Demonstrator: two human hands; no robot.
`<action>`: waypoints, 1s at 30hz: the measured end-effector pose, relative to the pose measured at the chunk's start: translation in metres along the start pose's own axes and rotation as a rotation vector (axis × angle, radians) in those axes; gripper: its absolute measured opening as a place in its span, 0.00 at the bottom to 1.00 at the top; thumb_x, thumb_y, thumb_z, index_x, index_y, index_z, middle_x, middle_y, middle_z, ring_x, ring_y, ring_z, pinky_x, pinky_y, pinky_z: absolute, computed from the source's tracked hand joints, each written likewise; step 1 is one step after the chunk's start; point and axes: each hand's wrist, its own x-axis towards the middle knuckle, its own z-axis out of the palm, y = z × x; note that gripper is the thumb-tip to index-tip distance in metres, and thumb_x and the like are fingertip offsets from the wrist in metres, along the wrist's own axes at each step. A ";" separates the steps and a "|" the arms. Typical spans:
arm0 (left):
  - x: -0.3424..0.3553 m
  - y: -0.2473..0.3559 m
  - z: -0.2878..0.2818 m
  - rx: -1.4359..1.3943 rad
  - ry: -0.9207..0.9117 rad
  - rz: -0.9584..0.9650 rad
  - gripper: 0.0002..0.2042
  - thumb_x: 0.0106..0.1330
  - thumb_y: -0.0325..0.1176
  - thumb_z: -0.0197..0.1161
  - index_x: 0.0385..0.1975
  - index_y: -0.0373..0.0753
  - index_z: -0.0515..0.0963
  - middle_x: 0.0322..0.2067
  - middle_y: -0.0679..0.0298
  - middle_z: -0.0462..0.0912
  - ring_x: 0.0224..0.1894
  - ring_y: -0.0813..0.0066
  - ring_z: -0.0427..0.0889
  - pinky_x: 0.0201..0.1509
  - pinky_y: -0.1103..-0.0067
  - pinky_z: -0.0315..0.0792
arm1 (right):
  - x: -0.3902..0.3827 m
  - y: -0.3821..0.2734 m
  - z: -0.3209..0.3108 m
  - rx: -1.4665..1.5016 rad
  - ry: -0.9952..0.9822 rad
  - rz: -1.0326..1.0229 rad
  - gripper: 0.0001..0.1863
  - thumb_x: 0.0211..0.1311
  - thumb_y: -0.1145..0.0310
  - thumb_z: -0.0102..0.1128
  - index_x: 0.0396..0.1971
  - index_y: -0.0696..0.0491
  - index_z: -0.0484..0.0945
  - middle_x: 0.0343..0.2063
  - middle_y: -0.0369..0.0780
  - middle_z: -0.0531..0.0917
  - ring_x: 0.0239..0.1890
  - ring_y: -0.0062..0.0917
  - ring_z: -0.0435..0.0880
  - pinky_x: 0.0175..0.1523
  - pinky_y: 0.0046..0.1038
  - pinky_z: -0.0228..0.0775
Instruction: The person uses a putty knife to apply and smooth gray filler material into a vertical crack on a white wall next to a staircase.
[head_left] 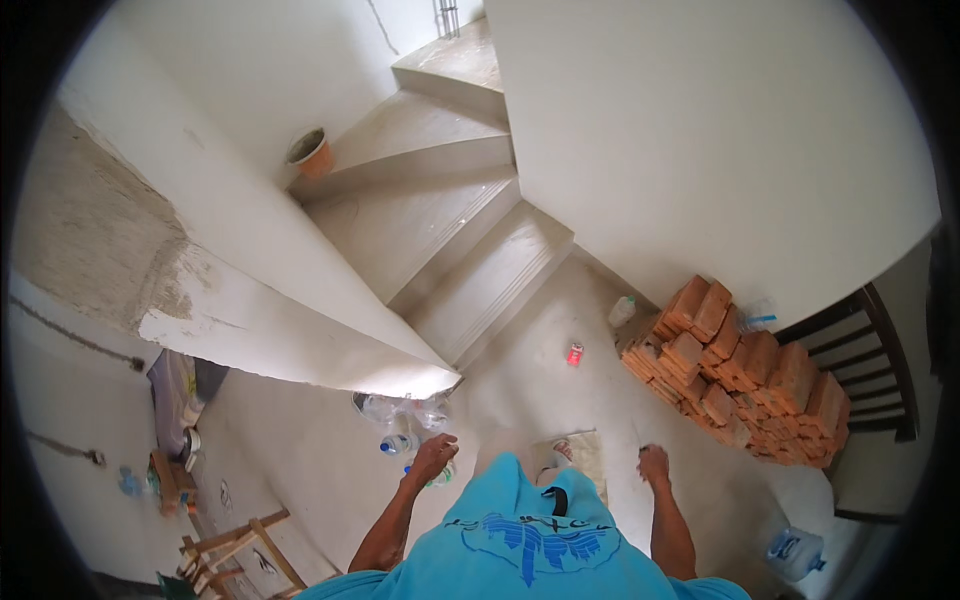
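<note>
My left hand [434, 458] is at the lower middle, its fingers loosely bent and apart with nothing visible in them, above the floor near plastic bottles [400, 443]. My right hand [653, 462] hangs lower right, fingers curled; whether a small thing is in them is unclear. It is nearest the pile of red bricks [720, 370]. Between my hands, my sandalled foot [563, 450] is on a pale mat [590, 478]. A small red packet [575, 354] lies on the floor ahead of me.
Winding stairs [490, 270] rise ahead, with a bucket [312, 154] on them, between white walls [700, 120]. A pale bottle [622, 310] stands by the bricks. A dark railing or chair [880, 350] and a water jug [795, 550] are right; a wooden frame [260, 540] is lower left.
</note>
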 end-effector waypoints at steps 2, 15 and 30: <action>-0.008 0.013 -0.033 0.062 0.062 -0.054 0.18 0.66 0.40 0.58 0.49 0.33 0.76 0.39 0.49 0.84 0.38 0.59 0.84 0.45 0.69 0.76 | 0.028 -0.050 0.017 -0.016 -0.004 -0.075 0.13 0.59 0.69 0.49 0.35 0.60 0.80 0.19 0.45 0.81 0.18 0.30 0.81 0.23 0.33 0.73; 0.114 0.099 -0.108 0.080 0.311 0.189 0.16 0.65 0.32 0.62 0.51 0.36 0.76 0.41 0.51 0.84 0.42 0.55 0.83 0.47 0.67 0.76 | 0.099 -0.297 0.065 0.090 -0.131 -0.475 0.16 0.53 0.69 0.52 0.40 0.58 0.80 0.19 0.45 0.81 0.22 0.31 0.82 0.33 0.32 0.73; 0.157 0.119 -0.150 0.071 0.526 0.032 0.15 0.64 0.30 0.61 0.50 0.37 0.76 0.46 0.51 0.81 0.46 0.52 0.81 0.50 0.64 0.74 | 0.104 -0.596 0.064 0.479 -0.364 -0.752 0.31 0.56 0.74 0.47 0.64 0.55 0.67 0.22 0.36 0.75 0.17 0.15 0.71 0.21 0.20 0.67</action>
